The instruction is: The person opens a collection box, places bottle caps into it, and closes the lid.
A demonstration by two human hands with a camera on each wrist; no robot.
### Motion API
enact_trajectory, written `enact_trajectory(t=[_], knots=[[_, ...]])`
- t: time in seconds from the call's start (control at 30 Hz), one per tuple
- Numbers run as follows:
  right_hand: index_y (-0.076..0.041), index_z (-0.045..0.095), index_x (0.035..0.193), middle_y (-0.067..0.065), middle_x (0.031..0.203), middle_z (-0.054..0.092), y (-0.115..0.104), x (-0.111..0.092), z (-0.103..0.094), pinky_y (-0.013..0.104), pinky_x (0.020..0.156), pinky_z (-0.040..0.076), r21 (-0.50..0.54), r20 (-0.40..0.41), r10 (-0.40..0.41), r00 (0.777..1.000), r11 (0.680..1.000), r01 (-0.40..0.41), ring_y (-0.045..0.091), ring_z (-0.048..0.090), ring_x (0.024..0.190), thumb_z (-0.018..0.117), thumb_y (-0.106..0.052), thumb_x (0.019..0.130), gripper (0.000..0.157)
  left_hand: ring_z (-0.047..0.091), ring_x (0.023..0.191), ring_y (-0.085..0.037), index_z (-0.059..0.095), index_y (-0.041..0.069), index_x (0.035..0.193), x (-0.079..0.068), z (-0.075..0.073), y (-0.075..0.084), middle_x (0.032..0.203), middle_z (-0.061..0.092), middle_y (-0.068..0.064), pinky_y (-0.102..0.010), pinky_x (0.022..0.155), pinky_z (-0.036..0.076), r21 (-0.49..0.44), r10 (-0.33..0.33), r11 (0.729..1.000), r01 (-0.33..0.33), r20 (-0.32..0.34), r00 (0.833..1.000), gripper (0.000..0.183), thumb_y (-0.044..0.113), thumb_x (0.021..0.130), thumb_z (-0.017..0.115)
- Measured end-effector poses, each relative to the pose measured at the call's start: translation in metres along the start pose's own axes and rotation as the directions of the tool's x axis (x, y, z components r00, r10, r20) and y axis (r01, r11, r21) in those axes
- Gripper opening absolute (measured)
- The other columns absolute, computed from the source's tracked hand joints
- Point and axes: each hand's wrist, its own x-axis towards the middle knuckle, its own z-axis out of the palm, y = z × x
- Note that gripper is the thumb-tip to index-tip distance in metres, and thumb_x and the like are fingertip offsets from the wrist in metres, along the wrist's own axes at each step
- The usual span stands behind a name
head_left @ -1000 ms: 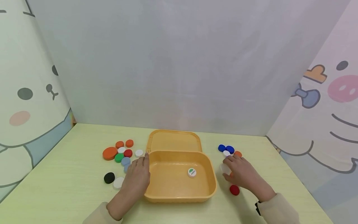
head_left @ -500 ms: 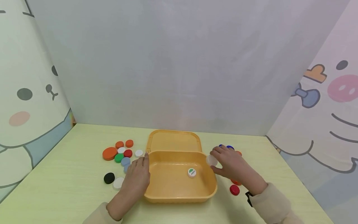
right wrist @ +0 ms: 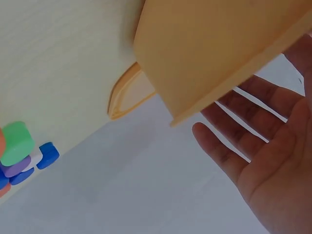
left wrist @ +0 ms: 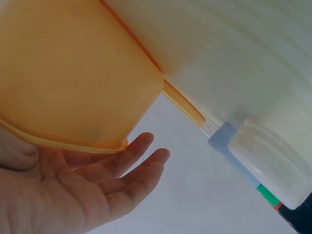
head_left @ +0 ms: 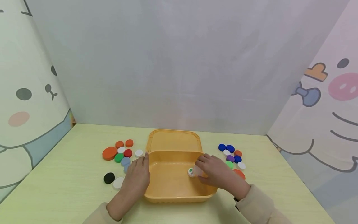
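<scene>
An orange plastic box (head_left: 167,186) stands on the table. My left hand (head_left: 137,177) rests along its left wall, fingers loosely extended at the rim; in the left wrist view the hand (left wrist: 112,185) lies against the outside near the rim. Over the right part of the box, my right hand (head_left: 216,171) pinches a translucent white bottle cap (head_left: 198,170) between thumb and fingers. Just left of that cap, a white cap with a green mark (head_left: 190,172) lies on the box floor. In the right wrist view the box wall (right wrist: 214,48) hides the fingertips and the held cap.
An orange lid (head_left: 174,140) lies behind the box. Several caps lie left of it, among them a large orange cap (head_left: 109,153) and a black cap (head_left: 109,178). More sit to the right, including a blue cap (head_left: 230,148) and a green cap (head_left: 229,164).
My right hand has picked up the translucent white cap from the right group and carried it left, over the rim and into the box. My left hand stays in place.
</scene>
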Motion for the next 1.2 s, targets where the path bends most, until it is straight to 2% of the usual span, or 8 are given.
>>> enact_trajectory(t=[0.17, 0.43, 0.73, 0.97, 1.2], knots=[[-0.014, 0.062, 0.104, -0.002, 0.098, 0.059, -0.005, 0.002, 0.010, 0.029, 0.082, 0.049, 0.004, 0.052, -0.030, 0.998, 1.000, 0.029, 0.015, 0.051, 0.091, 0.071, -0.032, 0.076, 0.034, 0.048, 0.113, -0.036, 0.035, -0.004, 0.136, 0.000, -0.001, 0.000, 0.125, 0.049, -0.020, -0.049, 0.093, 0.043, 0.003, 0.004, 1.000, -0.004, -0.002, 1.000, 0.064, 0.014, 0.082, 0.065], [-0.016, 0.063, 0.107, -0.002, 0.099, 0.061, -0.011, 0.005, 0.018, 0.030, 0.080, 0.049, -0.025, 0.120, -0.015, 0.993, 1.000, 0.019, 0.015, 0.051, 0.090, 0.069, -0.037, 0.078, 0.036, 0.049, 0.112, -0.036, 0.037, -0.005, 0.135, 0.000, -0.001, -0.001, 0.124, 0.050, -0.021, -0.048, 0.092, 0.044, 0.001, 0.020, 1.000, -0.020, -0.028, 0.999, 0.061, 0.013, 0.083, 0.064], [-0.017, 0.063, 0.106, -0.003, 0.098, 0.061, -0.012, 0.005, 0.021, 0.028, 0.076, 0.048, -0.063, 0.112, -0.037, 0.993, 0.997, 0.045, 0.014, 0.050, 0.087, 0.070, -0.040, 0.076, 0.038, 0.049, 0.111, -0.036, 0.036, -0.006, 0.134, 0.000, 0.001, -0.002, 0.123, 0.050, -0.021, -0.047, 0.092, 0.044, 0.008, 0.029, 1.000, -0.028, -0.023, 0.999, 0.060, 0.013, 0.083, 0.063], [-0.017, 0.064, 0.105, -0.003, 0.097, 0.061, -0.012, 0.004, 0.025, 0.028, 0.075, 0.047, -0.084, 0.088, -0.044, 0.995, 0.995, 0.051, 0.014, 0.050, 0.087, 0.066, -0.034, 0.079, 0.031, 0.049, 0.111, -0.035, 0.036, -0.005, 0.135, -0.001, 0.001, -0.001, 0.123, 0.050, -0.021, -0.047, 0.092, 0.045, 0.019, 0.023, 1.000, -0.023, -0.020, 1.000, 0.062, 0.014, 0.083, 0.064], [-0.018, 0.063, 0.105, -0.004, 0.096, 0.061, -0.012, 0.005, 0.025, 0.028, 0.075, 0.047, -0.082, 0.080, -0.043, 0.996, 0.995, 0.050, 0.014, 0.050, 0.086, 0.069, -0.033, 0.076, 0.033, 0.049, 0.111, -0.036, 0.037, -0.005, 0.135, 0.000, 0.000, -0.001, 0.123, 0.050, -0.021, -0.048, 0.092, 0.044, 0.010, 0.024, 1.000, -0.024, -0.026, 0.999, 0.061, 0.013, 0.083, 0.063]])
